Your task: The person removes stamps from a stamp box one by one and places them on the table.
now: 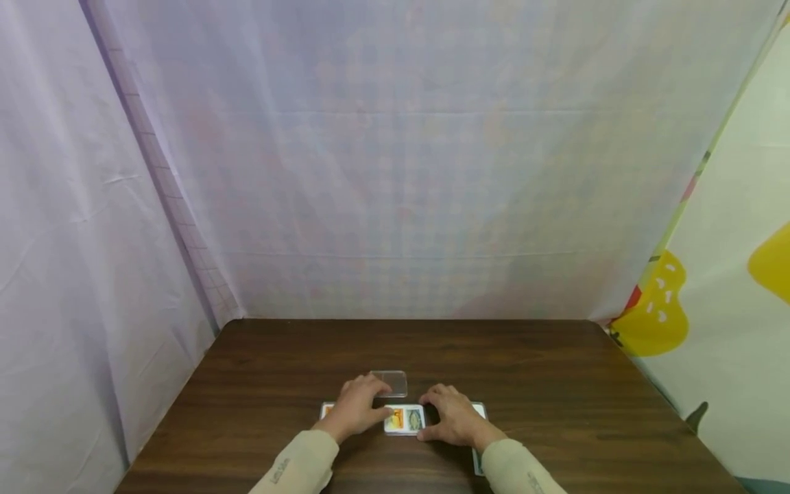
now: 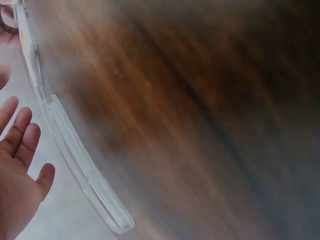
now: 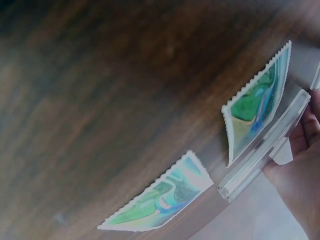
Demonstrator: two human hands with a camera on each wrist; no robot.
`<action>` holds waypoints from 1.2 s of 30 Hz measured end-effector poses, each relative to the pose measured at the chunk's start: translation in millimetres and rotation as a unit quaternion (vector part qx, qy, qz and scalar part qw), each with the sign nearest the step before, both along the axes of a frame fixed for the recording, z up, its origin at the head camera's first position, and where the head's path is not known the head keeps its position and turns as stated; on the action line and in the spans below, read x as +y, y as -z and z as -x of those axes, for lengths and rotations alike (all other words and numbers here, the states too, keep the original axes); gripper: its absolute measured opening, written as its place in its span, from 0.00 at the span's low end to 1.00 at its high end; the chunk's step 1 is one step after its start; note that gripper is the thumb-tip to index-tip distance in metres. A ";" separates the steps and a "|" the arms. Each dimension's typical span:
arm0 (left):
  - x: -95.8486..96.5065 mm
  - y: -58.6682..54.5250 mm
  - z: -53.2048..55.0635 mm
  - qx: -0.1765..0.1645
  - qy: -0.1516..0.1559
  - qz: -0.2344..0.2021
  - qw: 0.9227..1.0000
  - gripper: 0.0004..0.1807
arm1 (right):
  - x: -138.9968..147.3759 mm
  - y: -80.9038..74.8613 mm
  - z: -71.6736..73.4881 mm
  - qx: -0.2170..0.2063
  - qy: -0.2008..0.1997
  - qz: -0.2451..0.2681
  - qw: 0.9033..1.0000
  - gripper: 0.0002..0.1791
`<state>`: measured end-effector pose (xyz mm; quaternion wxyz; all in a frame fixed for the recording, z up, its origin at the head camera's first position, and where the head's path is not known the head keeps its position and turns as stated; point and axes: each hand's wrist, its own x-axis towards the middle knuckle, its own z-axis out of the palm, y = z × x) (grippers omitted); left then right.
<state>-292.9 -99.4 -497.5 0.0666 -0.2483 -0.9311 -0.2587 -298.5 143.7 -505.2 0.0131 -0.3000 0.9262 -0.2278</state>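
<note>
In the head view, a small clear case [image 1: 404, 420] lies between my hands, showing an orange-yellow picture and a green one. My right hand [image 1: 455, 416] grips its right end, thumb at the front corner and index finger at the back. My left hand [image 1: 356, 406] spreads over the case's left end, with the thumb tip at its edge and the fingertips beside a clear lid [image 1: 393, 383]. Loosely extended fingers [image 2: 27, 145] of the left hand show in the left wrist view. Two green-and-blue stamps [image 3: 260, 102] with perforated edges appear in the right wrist view beside the case edge [image 3: 265, 145].
Another case [image 1: 325, 409] is partly hidden by the left hand, and a white-backed one [image 1: 478, 463] lies partly under the right wrist. All rest on a dark brown wooden table [image 1: 278, 363]. Pale curtains [image 1: 395, 171] hang behind and at the sides.
</note>
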 end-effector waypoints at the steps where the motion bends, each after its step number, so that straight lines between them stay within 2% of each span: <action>1: 0.1 -0.3 -0.6 -0.001 0.001 0.002 1.000 0.19 | -0.1 0.4 0.1 0.002 0.000 0.000 1.000 0.33; 14: 0.2 2.5 1.7 0.001 -0.003 0.025 1.000 0.19 | -1.6 -1.4 0.7 -0.004 0.001 -0.001 1.000 0.34; 28: 2.0 3.8 2.6 -0.026 -0.014 0.062 0.998 0.18 | -0.7 1.4 1.1 0.004 -0.002 -0.002 1.000 0.33; 36: 1.7 3.5 2.1 -0.025 -0.014 0.074 0.997 0.17 | -0.6 2.4 1.5 0.004 0.000 -0.001 1.000 0.34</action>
